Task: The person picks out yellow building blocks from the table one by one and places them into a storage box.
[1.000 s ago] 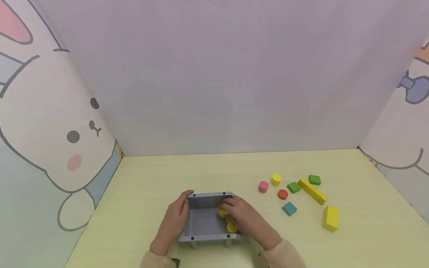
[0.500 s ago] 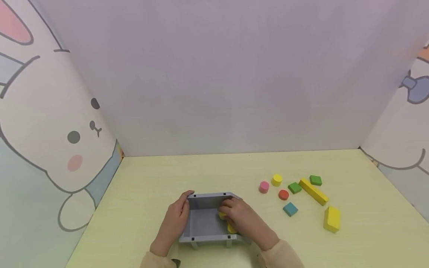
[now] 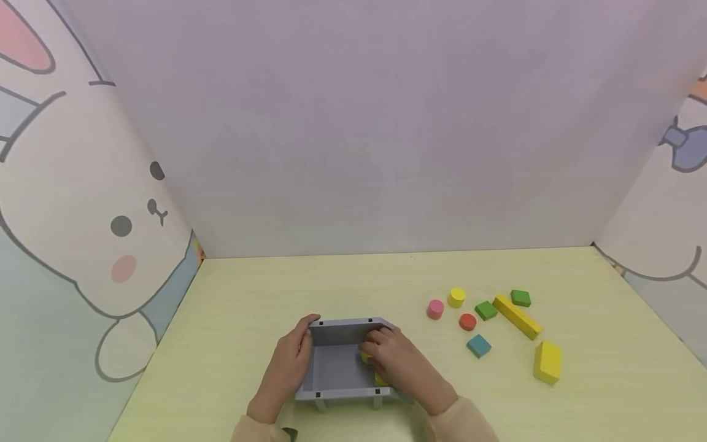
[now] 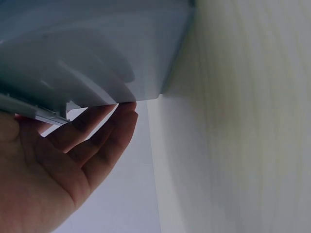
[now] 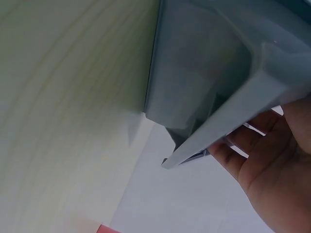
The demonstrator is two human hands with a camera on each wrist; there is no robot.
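One bin: left hand gripping, right hand inside.

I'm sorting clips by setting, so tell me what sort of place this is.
Probably a children's play area: a cartoon animal decorates one side, and small colored blocks lie on the tabletop.

No word, label, brand, number or sign can be read in any of the three views; on the gray box, on the loose blocks and on the table, no lettering can be made out; on the left wall and the right wall, only drawings are seen.
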